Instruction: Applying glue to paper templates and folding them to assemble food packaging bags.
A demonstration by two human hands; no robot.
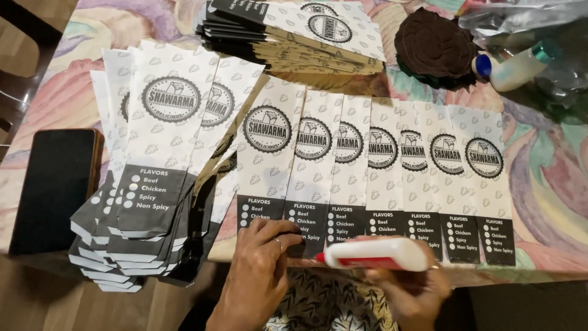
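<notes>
My left hand [260, 270] lay flat, fingers spread and loosely curled, pressing the bottom edge of the leftmost paper bag in the overlapped row of printed paper bags [373, 178] along the near table [551, 202] edge. My right hand [416, 288] was closed around a white glue bottle [376, 253], its red tip pointing left just beside my left fingers.

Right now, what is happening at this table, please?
A person works at a table with a flowered cloth. The left hand presses on the lower end of a row of overlapping white-and-black paper bags. The right hand holds a white glue bottle, its red tip pointing toward the left hand. More bags lie stacked to the left.
</notes>
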